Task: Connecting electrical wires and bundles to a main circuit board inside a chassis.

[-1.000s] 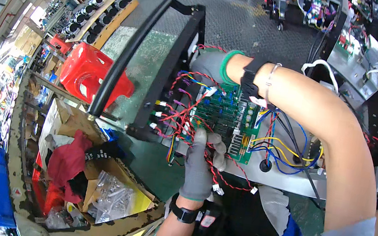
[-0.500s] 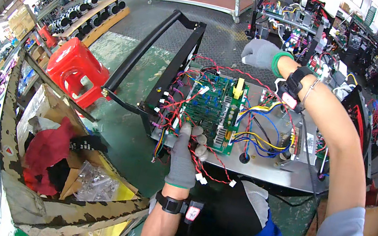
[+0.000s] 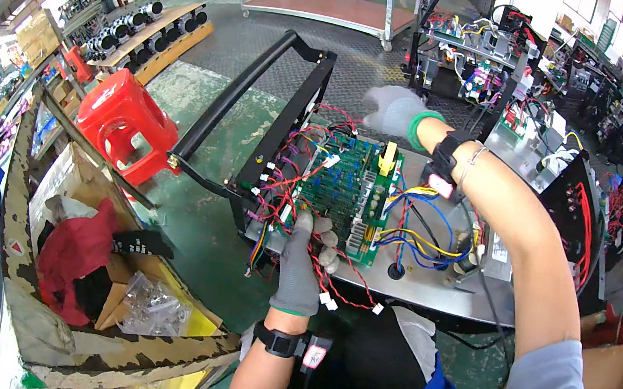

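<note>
A green circuit board (image 3: pixel 346 184) is mounted on a metal chassis (image 3: pixel 444 285) with a black handle frame at its left. My left hand (image 3: pixel 306 255), in a grey glove, rests at the board's near left edge. Its fingers are curled round twisted red wires (image 3: pixel 324 270), whose white plugs hang over the chassis's near edge. My right hand (image 3: pixel 394 111), gloved too, is in the air beyond the board's far edge, touching nothing I can see. Motion smears its fingers. Yellow and blue wires (image 3: pixel 422 244) run from the board to the right.
At the left is a worn bin (image 3: pixel 109 342) with cloth and plastic bags, and a red stool (image 3: pixel 123 124) behind it. Another open chassis with wiring (image 3: pixel 480 54) stands at the far right. A metal rack (image 3: pixel 316 8) is at the back.
My right hand has moved left and slightly nearer, its fingers now blurred. My left hand stays at the board's near edge among the red wires. The view has shifted slightly.
</note>
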`<state>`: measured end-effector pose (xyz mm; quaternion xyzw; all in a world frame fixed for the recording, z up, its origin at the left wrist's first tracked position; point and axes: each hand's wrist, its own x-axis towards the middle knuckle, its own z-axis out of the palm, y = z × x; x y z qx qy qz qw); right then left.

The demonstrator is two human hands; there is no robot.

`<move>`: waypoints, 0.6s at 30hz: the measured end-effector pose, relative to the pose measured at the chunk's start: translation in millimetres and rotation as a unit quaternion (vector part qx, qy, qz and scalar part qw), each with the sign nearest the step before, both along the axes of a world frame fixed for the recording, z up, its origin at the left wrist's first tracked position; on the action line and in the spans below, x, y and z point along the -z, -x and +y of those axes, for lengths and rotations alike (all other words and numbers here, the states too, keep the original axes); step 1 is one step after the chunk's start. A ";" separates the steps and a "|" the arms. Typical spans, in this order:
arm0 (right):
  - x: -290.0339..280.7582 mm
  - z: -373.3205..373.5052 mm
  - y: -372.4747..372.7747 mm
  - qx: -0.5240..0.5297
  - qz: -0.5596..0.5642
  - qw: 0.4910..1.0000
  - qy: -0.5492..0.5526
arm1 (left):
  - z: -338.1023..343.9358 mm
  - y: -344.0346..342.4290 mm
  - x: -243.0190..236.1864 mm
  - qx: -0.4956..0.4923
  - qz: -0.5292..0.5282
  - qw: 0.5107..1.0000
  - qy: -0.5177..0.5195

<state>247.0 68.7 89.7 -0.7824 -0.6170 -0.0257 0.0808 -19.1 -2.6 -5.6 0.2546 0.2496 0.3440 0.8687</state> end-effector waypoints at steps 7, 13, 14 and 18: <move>8.5 33.2 24.2 0.032 0.098 0.993 0.062 | -4.4 -4.1 -9.9 0.003 0.033 0.999 -0.016; -11.0 19.0 18.4 -0.034 0.412 0.875 0.252 | -4.7 -5.1 -14.5 -0.004 0.064 0.998 -0.022; -3.4 18.9 17.1 -0.038 0.431 0.869 0.240 | -5.6 -8.9 -17.5 -0.012 0.072 0.997 -0.023; -4.2 15.3 1.3 -0.129 0.373 0.886 0.243 | -4.8 -8.6 -14.8 -0.004 0.074 0.997 -0.023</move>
